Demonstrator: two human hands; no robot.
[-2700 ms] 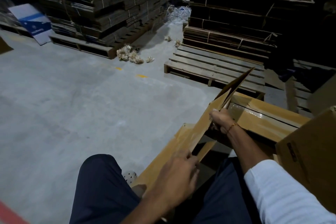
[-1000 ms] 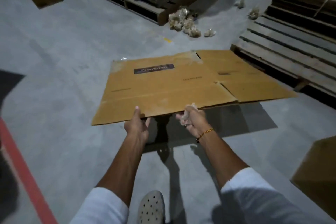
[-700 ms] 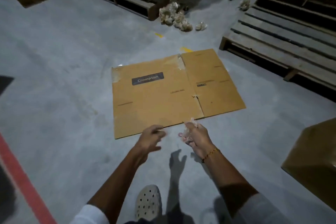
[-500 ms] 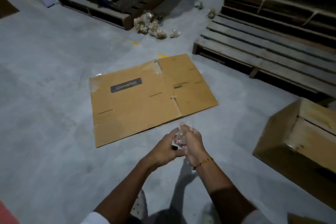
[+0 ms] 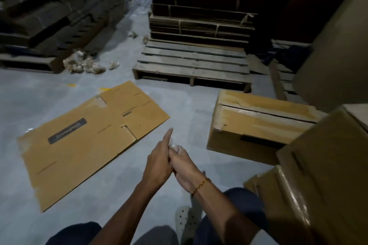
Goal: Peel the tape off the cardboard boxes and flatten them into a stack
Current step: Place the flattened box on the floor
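The flattened brown cardboard box (image 5: 87, 141), with a dark label strip on its upper face, lies flat on the grey concrete floor (image 5: 49, 93) left of centre, its long edges running diagonally and its far corner pointing toward the low wooden pallet (image 5: 193, 63). To the right, a closed brown cardboard box (image 5: 256, 125) stands on the floor with glossy clear tape across its top seam; its flaps are shut, so its contents cannot be seen. Nearer the camera on the right, more brown cardboard boxes (image 5: 322, 175) crowd the frame edge, also closed. In front of the person's body the two hands meet: the right hand (image 5: 184, 169), with a gold-coloured bracelet (image 5: 200, 185) at the wrist, has its fingers curled round a small crumpled wad of clear tape (image 5: 173, 146), while the left hand (image 5: 159, 161) presses against it with its fingers wrapped over the right hand and tape, the forefinger pointing straight up and away. A strip of bare floor separates the flat cardboard from the taped box, and another band of floor lies between the flat cardboard's far edge and the pallet. Behind the pallet rise strapped bundles of flattened cardboard (image 5: 201, 8). A heap of crumpled tape scraps (image 5: 83, 64) sits on the floor at the foot of the dark stacks on the left (image 5: 55, 12).
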